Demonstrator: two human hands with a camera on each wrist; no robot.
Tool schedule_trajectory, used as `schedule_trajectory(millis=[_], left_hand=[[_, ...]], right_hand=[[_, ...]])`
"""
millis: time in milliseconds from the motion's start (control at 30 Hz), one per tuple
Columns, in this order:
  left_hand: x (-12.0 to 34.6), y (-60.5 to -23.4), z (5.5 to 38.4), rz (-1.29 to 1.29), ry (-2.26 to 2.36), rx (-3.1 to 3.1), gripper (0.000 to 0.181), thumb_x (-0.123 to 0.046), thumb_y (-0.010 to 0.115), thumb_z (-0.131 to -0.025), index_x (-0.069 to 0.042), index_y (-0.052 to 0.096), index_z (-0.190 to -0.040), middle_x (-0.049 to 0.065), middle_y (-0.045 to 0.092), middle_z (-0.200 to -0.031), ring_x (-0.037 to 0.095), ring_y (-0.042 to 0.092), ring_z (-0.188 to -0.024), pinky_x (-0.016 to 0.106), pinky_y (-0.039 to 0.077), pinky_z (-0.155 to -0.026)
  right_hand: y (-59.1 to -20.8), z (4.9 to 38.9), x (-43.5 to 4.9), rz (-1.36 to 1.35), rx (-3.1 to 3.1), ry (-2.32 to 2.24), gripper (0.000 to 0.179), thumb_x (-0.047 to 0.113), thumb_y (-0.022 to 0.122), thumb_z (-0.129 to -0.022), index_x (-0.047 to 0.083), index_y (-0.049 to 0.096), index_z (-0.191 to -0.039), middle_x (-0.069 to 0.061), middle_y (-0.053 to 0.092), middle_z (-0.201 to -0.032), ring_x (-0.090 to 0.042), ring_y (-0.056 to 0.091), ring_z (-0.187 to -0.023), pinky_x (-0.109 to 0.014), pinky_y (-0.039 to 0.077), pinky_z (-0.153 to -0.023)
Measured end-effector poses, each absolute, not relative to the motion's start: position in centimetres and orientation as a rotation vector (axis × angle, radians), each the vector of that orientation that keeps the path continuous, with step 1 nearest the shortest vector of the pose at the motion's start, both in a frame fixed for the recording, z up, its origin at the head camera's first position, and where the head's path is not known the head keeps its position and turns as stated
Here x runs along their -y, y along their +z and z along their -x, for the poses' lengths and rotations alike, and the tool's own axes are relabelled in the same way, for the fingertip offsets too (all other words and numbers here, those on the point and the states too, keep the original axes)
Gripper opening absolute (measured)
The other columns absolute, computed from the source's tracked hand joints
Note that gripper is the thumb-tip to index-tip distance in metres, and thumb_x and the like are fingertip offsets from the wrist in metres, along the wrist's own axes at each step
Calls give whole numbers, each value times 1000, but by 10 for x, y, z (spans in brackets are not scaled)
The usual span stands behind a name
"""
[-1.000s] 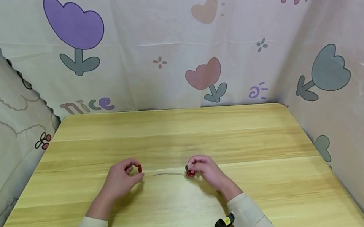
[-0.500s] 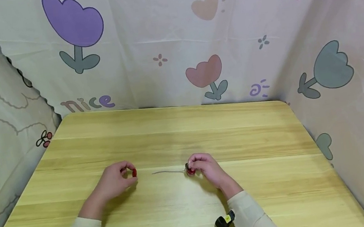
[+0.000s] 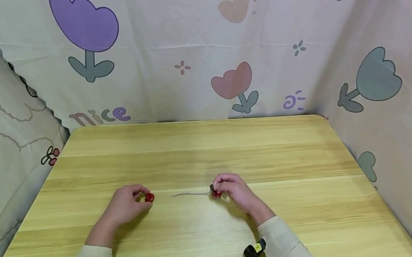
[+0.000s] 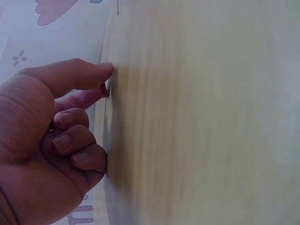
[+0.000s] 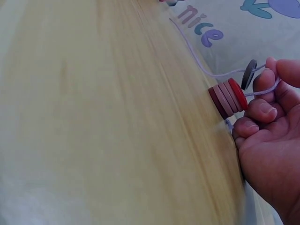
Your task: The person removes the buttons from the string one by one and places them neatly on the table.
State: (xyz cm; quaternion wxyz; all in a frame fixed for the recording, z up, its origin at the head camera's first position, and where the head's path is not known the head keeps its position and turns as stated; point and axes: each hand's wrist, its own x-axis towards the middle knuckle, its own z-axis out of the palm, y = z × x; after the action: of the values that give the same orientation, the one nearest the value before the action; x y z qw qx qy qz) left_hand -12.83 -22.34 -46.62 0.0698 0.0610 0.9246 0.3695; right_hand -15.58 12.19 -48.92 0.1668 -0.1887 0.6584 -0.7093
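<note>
My left hand point(image 3: 124, 205) pinches a round red button point(image 3: 149, 198) between thumb and index finger, a little above the table. In the left wrist view only a sliver of that button point(image 4: 105, 90) shows past the thumb, and the other fingers are curled in. My right hand point(image 3: 235, 189) pinches a thin pale string point(image 5: 201, 70) at fingertip height. Several red and pink buttons point(image 5: 227, 98) hang stacked on this string, with a dark grey button point(image 5: 249, 75) apart from them, close to the fingers. The string's free end points left, toward my left hand.
Both hands work over a light wooden table point(image 3: 194, 156). A patterned cloth point(image 3: 162, 30) hangs behind it and along the sides. Black wrist cameras point(image 3: 254, 251) sit on both sleeves, close above the tabletop.
My left hand has drawn left, away from the string. The red button in it has turned from edge-on to show its round face. My right hand has stayed nearly still.
</note>
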Motion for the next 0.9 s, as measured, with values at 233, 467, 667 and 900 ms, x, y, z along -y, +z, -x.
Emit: schedule_trajectory(millis=[233, 467, 667, 900], left_hand=[[227, -467, 130, -143, 1117, -2760, 27, -14, 84, -79, -5, 71, -102, 3, 46, -71, 19, 41, -66, 34, 33, -59], [232, -467, 131, -62, 1108, -2741, 31, -19, 87, -78, -6, 70, -101, 5, 54, -83, 22, 44, -76, 37, 36, -65], [233, -465, 131, 4, 1124, -2707, 35, -18, 88, -77, -4, 70, -104, 6, 53, -85, 24, 42, -77, 37, 34, -65], [231, -465, 132, -22, 1142, -2706, 39, -19, 88, -77, -3, 69, -107, 11, 60, -96, 29, 52, -88, 43, 44, -74]], right_hand=[[-491, 156, -122, 534, -1872, -2025, 21, 5, 55, -94, -14, 56, -88, -19, 60, -82, -27, 56, -77, -36, 46, -74], [-491, 157, -122, 540, -1873, -2026, 20, 5, 55, -94, -14, 56, -88, -19, 61, -81, -27, 57, -77, -36, 46, -74], [-490, 156, -121, 531, -1851, -2040, 20, 5, 54, -94, -15, 56, -88, -20, 60, -81, -27, 56, -76, -36, 46, -74], [-491, 157, -121, 545, -1851, -2047, 20, 3, 54, -93, -16, 55, -88, -19, 60, -81, -26, 57, -76, -36, 47, -73]])
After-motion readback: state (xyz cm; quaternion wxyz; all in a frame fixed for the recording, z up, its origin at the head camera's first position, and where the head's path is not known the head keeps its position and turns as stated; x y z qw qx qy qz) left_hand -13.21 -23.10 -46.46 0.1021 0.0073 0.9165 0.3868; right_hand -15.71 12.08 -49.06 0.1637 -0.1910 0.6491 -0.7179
